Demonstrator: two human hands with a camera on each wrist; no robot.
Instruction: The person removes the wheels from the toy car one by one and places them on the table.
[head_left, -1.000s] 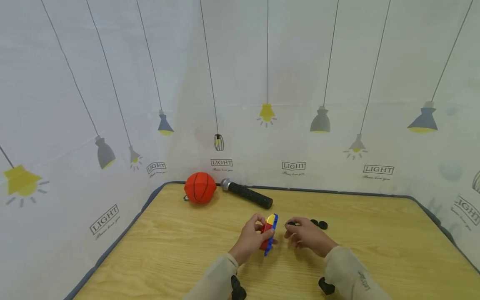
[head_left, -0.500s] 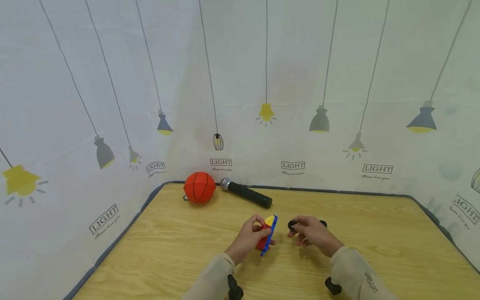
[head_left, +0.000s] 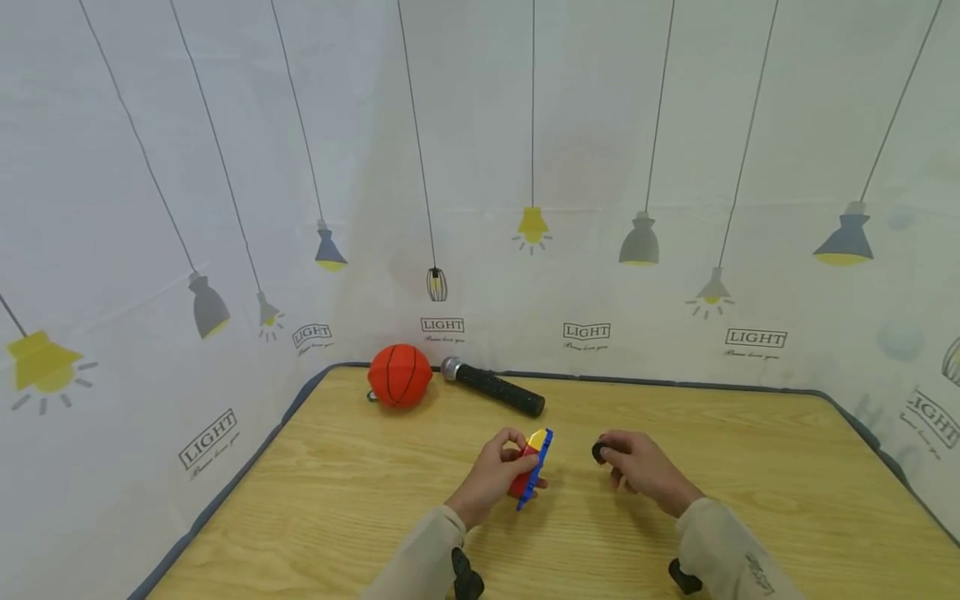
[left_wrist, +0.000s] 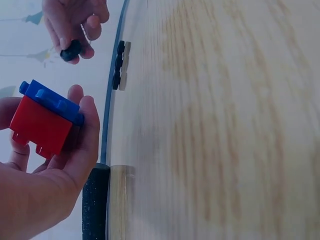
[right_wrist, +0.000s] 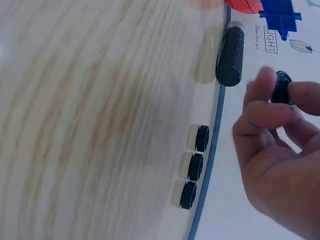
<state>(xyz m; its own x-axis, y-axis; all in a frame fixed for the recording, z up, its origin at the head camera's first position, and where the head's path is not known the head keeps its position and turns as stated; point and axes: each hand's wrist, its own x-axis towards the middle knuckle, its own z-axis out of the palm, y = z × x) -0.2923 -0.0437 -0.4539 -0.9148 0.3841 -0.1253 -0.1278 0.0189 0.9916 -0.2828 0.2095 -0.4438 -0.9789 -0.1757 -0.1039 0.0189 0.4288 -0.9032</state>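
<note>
My left hand (head_left: 483, 482) grips a toy car body (head_left: 525, 471) with its blue base facing right and its yellow end upward. In the left wrist view its red side (left_wrist: 41, 126) shows, and small pegs stick out of the blue base in the right wrist view. To the right, my right hand (head_left: 647, 472) pinches a small black toy wheel (head_left: 598, 451) between thumb and fingertips. A gap separates the wheel from the car body. Three more black wheels (right_wrist: 195, 167) stand in a row on the table, hidden behind the right hand in the head view.
An orange-red toy basketball (head_left: 401, 377) lies at the table's back left. Beside it is a black microphone (head_left: 498, 390) with a silver head. The wooden table (head_left: 337, 517) meets a white curtain (head_left: 480, 167) printed with lamps along its back edge.
My right hand has moved to the right with the wheel, away from the car body. The left hand has shifted slightly left, and the car body leans a little more.
</note>
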